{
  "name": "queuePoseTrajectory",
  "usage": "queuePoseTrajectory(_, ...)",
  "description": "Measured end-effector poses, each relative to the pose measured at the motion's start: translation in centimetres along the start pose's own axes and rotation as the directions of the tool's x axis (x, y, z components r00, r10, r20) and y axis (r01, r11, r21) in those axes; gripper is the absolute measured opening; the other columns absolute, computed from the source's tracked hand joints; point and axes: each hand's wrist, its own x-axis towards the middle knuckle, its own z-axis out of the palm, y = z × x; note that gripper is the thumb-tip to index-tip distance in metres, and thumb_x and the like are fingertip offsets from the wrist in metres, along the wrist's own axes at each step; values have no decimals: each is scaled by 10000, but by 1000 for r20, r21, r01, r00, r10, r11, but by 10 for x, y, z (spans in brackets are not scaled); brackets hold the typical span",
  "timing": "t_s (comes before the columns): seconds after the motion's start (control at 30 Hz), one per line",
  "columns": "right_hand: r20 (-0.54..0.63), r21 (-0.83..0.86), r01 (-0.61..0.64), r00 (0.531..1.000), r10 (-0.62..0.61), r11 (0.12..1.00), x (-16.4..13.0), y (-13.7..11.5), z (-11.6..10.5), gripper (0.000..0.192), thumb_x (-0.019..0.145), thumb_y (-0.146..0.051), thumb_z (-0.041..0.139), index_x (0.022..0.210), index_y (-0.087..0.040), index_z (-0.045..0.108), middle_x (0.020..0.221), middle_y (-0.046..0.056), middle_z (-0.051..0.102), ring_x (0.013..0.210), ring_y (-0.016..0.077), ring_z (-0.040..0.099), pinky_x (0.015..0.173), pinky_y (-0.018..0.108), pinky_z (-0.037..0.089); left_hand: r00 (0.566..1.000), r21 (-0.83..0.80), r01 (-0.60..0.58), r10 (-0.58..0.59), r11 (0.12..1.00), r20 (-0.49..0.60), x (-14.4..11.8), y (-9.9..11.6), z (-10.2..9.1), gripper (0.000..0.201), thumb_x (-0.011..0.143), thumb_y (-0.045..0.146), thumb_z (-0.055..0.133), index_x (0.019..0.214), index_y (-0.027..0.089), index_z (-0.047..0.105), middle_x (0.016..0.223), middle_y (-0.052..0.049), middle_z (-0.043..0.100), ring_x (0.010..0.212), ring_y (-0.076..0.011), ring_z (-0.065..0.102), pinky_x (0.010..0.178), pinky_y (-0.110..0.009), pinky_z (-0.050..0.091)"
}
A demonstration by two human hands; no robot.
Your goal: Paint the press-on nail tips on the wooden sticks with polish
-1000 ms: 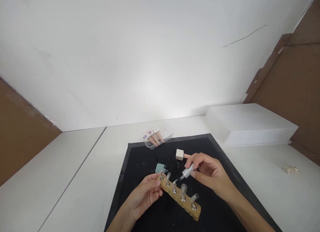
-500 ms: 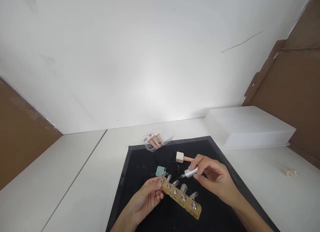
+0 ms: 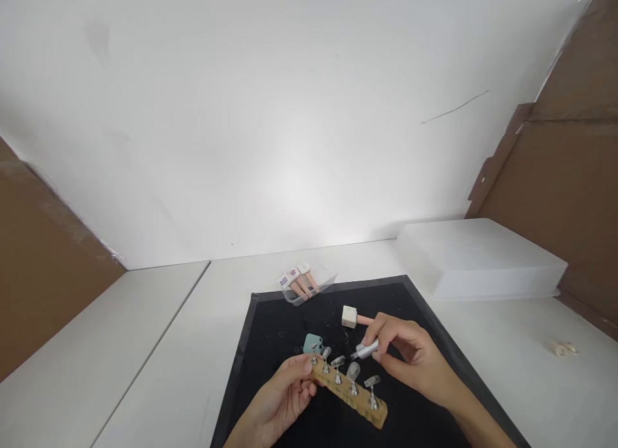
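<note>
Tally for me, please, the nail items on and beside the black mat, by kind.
Clear nail tips on the wooden holder: 5
Wooden holders, gripped by the left hand: 1
Silver brush caps in the right hand: 1
Teal bottles: 1
Cream-capped bottles lying on the mat: 1
Bottles in the clear tray: 3
Total: 12

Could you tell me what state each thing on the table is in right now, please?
Left hand: grips one end of the wooden holder.
Wooden holder: held tilted above the black mat, five clear nail tips standing on it.
Right hand: pinches the silver brush cap.
Silver brush cap: off its bottle, pointed at the tips.
Teal bottle: on the mat.
White bottle: lying on its side.
White box: lid on.
</note>
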Motion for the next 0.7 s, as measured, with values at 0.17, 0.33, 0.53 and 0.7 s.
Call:
queuePoseTrajectory(0.17,-83,107,-44,995,53,993,-1,5,-6,115,833,-190,624,725,-227,608,813,54,618,819,231,613,779,398,489,999,18,-22,22,1000,-25,-3,1,0,236,602,128,775,799,82,653,638,-29,672,455,-38,569,485,-96,462)
queuePoseTrajectory(0.33,-126,203,-77,987,104,976,-1,10,-1,70,806,-221,672,763,-240,620,837,37,638,824,215,610,808,396,484,999,67,-36,37,997,-23,-6,2,0,230,609,118,765,800,111,636,674,-21,680,473,-51,586,500,-116,472)
queuePoseTrajectory(0.53,-79,155,-129,987,142,980,0,6,9,12,850,-263,625,848,-255,633,869,38,635,851,213,611,810,372,492,998,147,-57,53,987,31,-10,8,7,317,562,157,809,836,98,660,670,-23,658,496,-68,593,507,-137,474)
queuePoseTrajectory(0.7,-27,46,-140,990,142,989,-2,5,14,41,875,-288,586,893,-265,614,875,27,620,823,195,595,845,377,476,994,235,-94,79,968,72,-10,11,8,335,582,191,802,879,109,670,686,-13,647,521,-61,581,542,-151,478)
